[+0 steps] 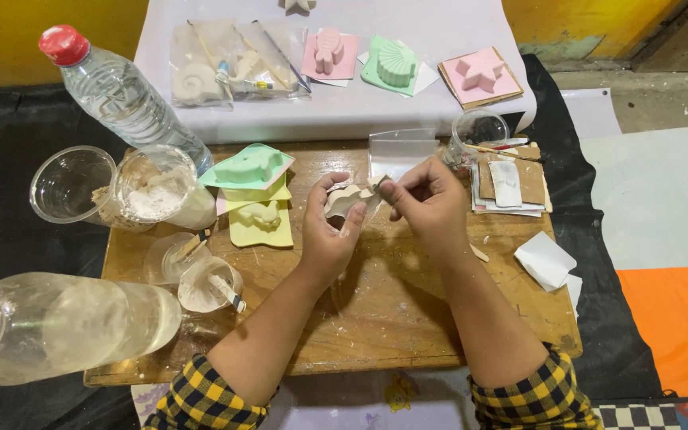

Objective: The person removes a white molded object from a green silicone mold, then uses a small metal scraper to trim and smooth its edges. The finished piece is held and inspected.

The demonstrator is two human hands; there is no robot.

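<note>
Gripping a small white plaster cast (342,201) above the wooden board (392,318), the left hand (328,231) clamps it while the right hand (428,203) pinches what seems a scrap of sandpaper (379,183) against it.

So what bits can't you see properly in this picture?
All in the head view:
- The white plaster piece: the left hand wraps it, so its full shape is hidden.
- What the right hand pinches against it: too small to tell.
- The big clear bottle: its cap end is cut off by the left edge.
- The white shape at the top: cut off by the top edge.
- The small glass jar: its contents are too small to make out.
</note>
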